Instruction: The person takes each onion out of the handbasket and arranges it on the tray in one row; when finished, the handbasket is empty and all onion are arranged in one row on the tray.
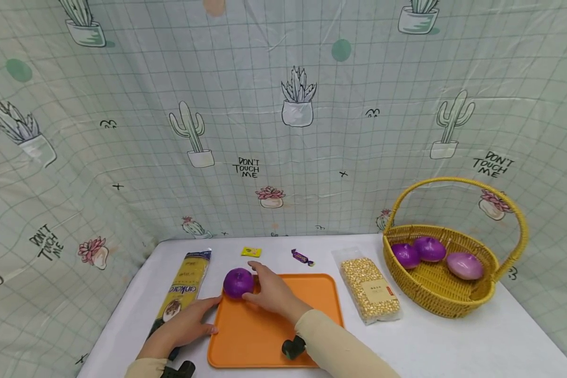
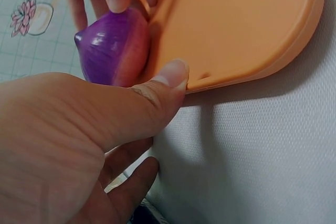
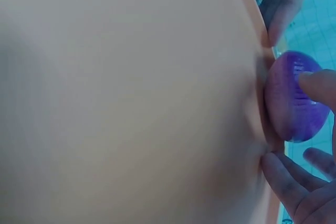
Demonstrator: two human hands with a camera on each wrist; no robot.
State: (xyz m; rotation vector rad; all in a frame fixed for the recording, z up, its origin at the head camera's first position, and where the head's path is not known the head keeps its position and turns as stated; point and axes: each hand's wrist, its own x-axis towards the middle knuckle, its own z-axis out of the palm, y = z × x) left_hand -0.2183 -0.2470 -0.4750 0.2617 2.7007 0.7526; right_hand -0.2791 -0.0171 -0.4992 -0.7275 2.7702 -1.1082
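Note:
A purple onion (image 1: 238, 283) sits on the far left corner of an orange tray (image 1: 274, 349). My right hand (image 1: 276, 294) is at the onion's right side with its fingers spread; in the right wrist view the thumb overlaps the onion (image 3: 294, 103), and the other fingers lie lower, beside the tray edge. My left hand (image 1: 186, 323) rests along the tray's left edge. In the left wrist view its thumb (image 2: 170, 77) touches the tray rim near the onion (image 2: 113, 48), with the other fingers outside the tray.
A yellow pasta packet (image 1: 189, 275) lies left of the tray, partly under the left hand. Behind are a yellow-wrapped candy (image 1: 251, 252) and a purple-wrapped candy (image 1: 302, 258). On the right, a bag of corn kernels (image 1: 366, 283) lies beside a handled wicker basket (image 1: 434, 302) holding purple onions (image 1: 464, 265).

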